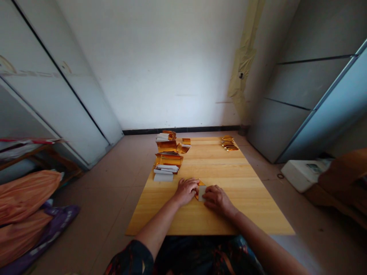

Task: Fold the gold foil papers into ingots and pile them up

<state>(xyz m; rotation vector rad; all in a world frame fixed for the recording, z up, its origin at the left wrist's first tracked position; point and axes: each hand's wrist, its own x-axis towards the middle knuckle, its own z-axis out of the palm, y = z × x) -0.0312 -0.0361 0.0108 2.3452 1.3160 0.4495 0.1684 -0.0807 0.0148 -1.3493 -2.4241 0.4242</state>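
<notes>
A small sheet of gold foil paper [202, 193] lies on the wooden table in front of me, its grey-white back up and gold showing at its upper and left edges. My left hand [187, 190] is at the sheet's left side, fingers curled and pressed on the gold edge. From the right, my right hand [217, 198] bends over the sheet with its fingers closed on that edge. Stacks of gold paper [168, 158] lie at the table's left side. At the far right corner sit several folded gold pieces [228, 143].
The wooden table [212, 168] reaches toward a white wall [172, 76]. Grey cabinets [298, 88] rise on the right, pale wardrobe doors [65, 76] on the left. A white box [301, 175] stands at right; orange cloth [25, 194] lies at left.
</notes>
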